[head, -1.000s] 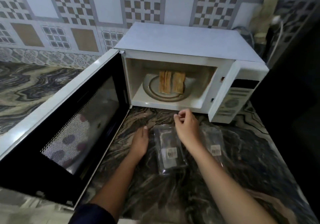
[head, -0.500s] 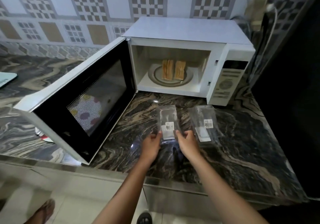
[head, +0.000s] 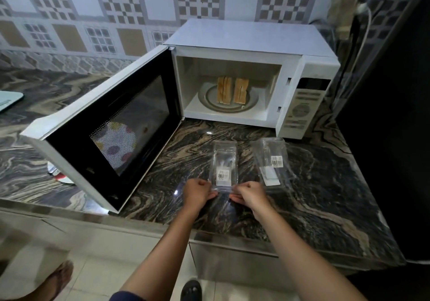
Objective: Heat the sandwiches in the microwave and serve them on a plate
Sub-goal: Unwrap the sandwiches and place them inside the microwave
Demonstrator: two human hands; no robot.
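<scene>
Barcode stickers (head: 223,175) are borne by the left pack (head: 223,158) and right pack (head: 271,168) on the bench (head: 321,198), print too small to be read; the left pack's near end is pinched by curled fingers of left hand (head: 197,192) and right hand (head: 250,193); sandwiches (head: 231,90) are stood on the turntable (head: 209,101) inside the open microwave (head: 251,42).

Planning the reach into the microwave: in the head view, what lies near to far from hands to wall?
The left hand and right hand, then the clear package they pinch, sandwiches on the turntable, tiled wall.
</scene>
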